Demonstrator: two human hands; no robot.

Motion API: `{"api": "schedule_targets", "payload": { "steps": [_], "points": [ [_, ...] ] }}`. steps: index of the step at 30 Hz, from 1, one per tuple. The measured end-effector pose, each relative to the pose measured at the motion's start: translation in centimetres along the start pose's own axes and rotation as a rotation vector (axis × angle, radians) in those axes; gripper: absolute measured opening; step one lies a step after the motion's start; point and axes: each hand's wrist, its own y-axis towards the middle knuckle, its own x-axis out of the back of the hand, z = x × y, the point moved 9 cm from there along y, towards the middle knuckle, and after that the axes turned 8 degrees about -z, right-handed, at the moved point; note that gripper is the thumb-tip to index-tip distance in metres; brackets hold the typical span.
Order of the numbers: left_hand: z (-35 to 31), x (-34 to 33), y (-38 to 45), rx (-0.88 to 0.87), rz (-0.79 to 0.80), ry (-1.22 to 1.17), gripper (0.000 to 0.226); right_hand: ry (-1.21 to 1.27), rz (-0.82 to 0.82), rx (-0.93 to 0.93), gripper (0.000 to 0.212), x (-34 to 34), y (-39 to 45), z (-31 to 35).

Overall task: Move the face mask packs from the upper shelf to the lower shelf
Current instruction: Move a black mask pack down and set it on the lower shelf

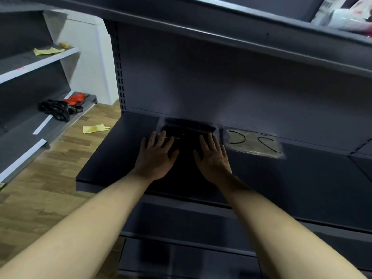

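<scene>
A clear pack of black face masks [188,128] lies at the back of the dark lower shelf [112,160]. My left hand [157,156] and my right hand [213,158] lie flat, fingers straight, with the fingertips on the near edge of that pack. To its right a second clear pack [254,142] lies flat, showing pale masks with black ear loops. On the upper shelf [241,40], at the top right corner, sits a white and pink package [350,15], partly cut off by the frame.
A second grey shelving unit [30,65] stands at the left with yellow cloths [48,50], a black bundle [57,109] and a red item [75,97]. A yellow glove [94,128] lies on the wooden floor [46,188]. More shelves sit below my arms.
</scene>
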Motion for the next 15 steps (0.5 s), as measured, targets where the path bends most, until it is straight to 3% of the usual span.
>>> {"api": "schedule_targets", "payload": {
  "steps": [11, 15],
  "points": [
    [-0.1, -0.2, 0.6, -0.026, 0.026, 0.002, 0.064, -0.002, 0.041, 0.070, 0.061, -0.2, 0.7, 0.5],
    [0.1, 1.0, 0.3, 0.020, -0.157, -0.096, 0.068, 0.050, -0.088, 0.093, 0.059, 1.1, 0.4, 0.8]
  ]
}}
